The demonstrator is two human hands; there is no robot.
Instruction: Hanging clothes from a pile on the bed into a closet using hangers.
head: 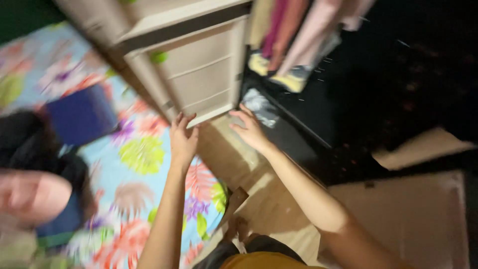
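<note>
Both hands are open and hold nothing: the left hand and right hand reach near the beige drawer unit. The picture is blurred; the pale crumpled thing beside the right fingers is hard to identify.

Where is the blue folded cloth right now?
In the head view, the blue cloth lies on the floral bedsheet at left, beside the beige drawer unit and left of the left hand.
</note>
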